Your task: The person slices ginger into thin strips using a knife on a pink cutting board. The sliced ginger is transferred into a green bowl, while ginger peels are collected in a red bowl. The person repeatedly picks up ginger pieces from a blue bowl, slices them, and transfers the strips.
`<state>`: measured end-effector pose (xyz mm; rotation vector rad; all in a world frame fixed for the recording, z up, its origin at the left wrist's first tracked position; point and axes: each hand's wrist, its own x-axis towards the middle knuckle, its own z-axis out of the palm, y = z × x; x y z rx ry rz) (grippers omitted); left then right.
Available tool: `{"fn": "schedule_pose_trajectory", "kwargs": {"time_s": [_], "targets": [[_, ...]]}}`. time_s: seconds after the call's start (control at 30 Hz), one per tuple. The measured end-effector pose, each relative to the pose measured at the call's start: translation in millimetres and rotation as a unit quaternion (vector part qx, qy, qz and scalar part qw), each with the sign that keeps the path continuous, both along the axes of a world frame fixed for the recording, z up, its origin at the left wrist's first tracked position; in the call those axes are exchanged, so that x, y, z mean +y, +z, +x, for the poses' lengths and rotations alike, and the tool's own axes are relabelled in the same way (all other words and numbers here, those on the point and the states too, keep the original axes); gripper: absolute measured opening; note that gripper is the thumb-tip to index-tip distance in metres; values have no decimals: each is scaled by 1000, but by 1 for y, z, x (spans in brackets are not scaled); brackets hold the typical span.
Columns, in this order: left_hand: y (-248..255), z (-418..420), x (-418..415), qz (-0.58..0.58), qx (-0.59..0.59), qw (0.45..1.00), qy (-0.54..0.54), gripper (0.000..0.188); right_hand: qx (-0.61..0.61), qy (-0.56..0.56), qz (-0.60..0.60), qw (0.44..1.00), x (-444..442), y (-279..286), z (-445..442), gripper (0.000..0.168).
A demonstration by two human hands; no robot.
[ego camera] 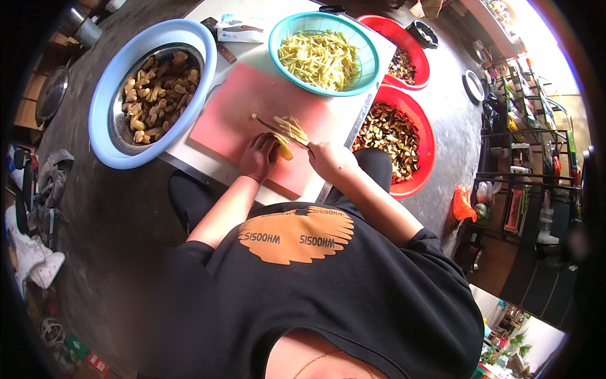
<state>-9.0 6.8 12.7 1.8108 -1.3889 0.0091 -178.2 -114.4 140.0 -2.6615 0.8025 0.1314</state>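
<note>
My right hand point(332, 161) grips a knife point(279, 131) whose blade slants up and left over a pink cutting board point(227, 109). Below the blade, my left hand point(259, 156) presses on a piece of ginger point(285, 149), its fingers curled beside the knife. Cut ginger strips point(292, 127) lie just beyond the blade, and a small bit rests near its tip. A turquoise mesh basket point(371, 66) of pale ginger strips stands past the board. To the left, whole ginger roots point(158, 102) fill a metal bowl point(117, 118) inside a light blue basin point(101, 137).
The board lies on a white table point(189, 156). A tissue pack point(240, 29) and a wooden handle point(226, 53) are at its far left. Two red basins, a near one point(428, 147) and a far one point(423, 59), hold chopped pieces on the right. Shelves point(525, 177) stand farther right.
</note>
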Motion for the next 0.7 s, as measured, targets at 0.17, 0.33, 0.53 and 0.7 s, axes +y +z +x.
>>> {"fn": "schedule_pose_trajectory", "kwargs": {"time_s": [0.17,0.33,0.53,0.7], "targets": [[5,2,-2,30,18,999,-2,18,29,-24,12,999,9,-27,6,24],[2,3,-3,29,15,999,3,21,-26,-9,27,999,0,-51,44,29],[-4,4,-1,13,28,999,14,25,27,-34,57,997,0,-17,16,30],[8,3,-3,36,37,999,-15,21,-71,-28,9,997,5,-62,31,24]]}}
